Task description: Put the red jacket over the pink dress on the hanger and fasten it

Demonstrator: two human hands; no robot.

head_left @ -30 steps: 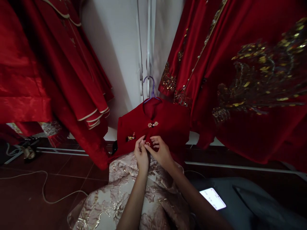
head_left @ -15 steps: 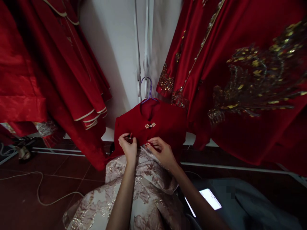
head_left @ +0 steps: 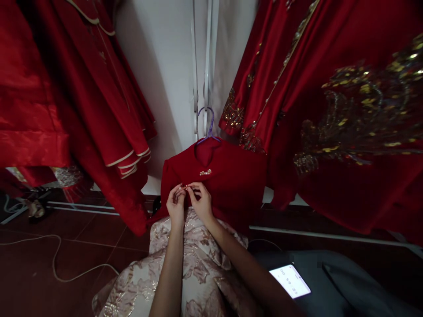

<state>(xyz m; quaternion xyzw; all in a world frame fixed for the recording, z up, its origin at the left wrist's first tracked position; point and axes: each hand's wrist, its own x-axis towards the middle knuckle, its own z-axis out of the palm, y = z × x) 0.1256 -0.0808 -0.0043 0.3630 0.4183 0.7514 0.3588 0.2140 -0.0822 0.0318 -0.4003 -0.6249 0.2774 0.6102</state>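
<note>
A red garment hangs on a purple hanger in front of me. Near its neckline is a beaded clasp with pearls and gold trim, its two halves close together. Lower on the front, my left hand and my right hand pinch a second beaded clasp from either side. Their fingertips almost meet there and partly cover it, so I cannot tell whether its halves are joined. Pale brocade fabric with a gold floral pattern lies beneath my forearms.
Red garments hang at the left, and a red gown with gold sequins hangs at the right. A lit phone rests on dark fabric at lower right. A pale cable crosses the tiled floor by low rack rails.
My right hand has moved left and up, bringing its fingertips against those of my left hand. The two hands were apart before, each pinching a piece. The view has shifted slightly.
</note>
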